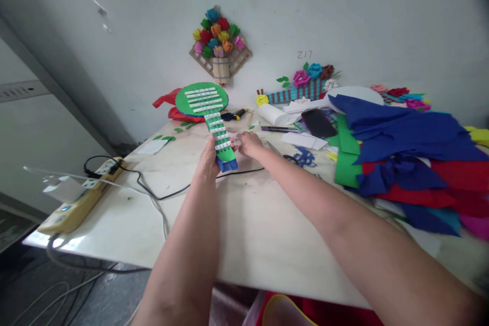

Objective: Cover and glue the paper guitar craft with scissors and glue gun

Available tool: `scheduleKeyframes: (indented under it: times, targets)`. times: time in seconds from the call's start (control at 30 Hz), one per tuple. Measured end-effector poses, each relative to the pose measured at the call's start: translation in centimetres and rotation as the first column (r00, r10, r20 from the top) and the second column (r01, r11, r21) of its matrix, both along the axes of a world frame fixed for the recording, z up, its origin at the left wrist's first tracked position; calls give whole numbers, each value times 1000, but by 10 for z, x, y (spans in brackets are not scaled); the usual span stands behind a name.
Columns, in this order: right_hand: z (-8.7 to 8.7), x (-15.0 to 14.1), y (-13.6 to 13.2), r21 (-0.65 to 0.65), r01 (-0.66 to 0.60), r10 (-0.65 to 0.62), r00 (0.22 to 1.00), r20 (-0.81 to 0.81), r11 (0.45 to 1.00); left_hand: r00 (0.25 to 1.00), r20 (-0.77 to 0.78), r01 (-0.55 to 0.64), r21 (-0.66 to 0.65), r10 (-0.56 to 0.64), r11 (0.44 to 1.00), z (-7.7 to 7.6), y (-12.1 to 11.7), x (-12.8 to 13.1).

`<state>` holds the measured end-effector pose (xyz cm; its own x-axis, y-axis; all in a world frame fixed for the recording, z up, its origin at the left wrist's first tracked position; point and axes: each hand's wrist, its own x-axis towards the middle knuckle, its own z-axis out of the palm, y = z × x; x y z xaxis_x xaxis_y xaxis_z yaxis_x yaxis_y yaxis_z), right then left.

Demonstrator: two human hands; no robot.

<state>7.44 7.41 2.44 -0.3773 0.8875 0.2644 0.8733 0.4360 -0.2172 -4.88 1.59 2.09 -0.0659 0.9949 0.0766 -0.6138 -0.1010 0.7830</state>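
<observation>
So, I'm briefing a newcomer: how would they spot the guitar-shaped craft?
Find the colourful flower bouquet on the wall. Just below it in view, the left hand grips the green guitar-shaped craft by its neck. Rows of white bars and a rounded body set it apart from the plain green sheets at right.

Power strip on table's left side. Toy guitar in left hand; right hand right of its neck. Farther right: pens, phone, then sheet pile. Flower basket on wall behind table.
</observation>
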Motion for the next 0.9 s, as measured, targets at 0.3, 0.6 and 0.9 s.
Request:
scheduleKeyframes:
  times: [0.3, 0.6, 0.9]
  targets:
    - [0, -16, 22, 151, 43, -54, 996, 75, 988, 999, 17, -33, 69, 32, 997, -2, 0, -2]
    - [-11, -30, 39, 70, -17, 4, 982, 191, 997, 991, 24, -135, 41, 135, 990, -5, 5, -6]
    - [-5, 10, 27, 141, 126, -148, 977, 156, 982, 981, 93, -173, 25, 170, 985, -5, 6, -10]
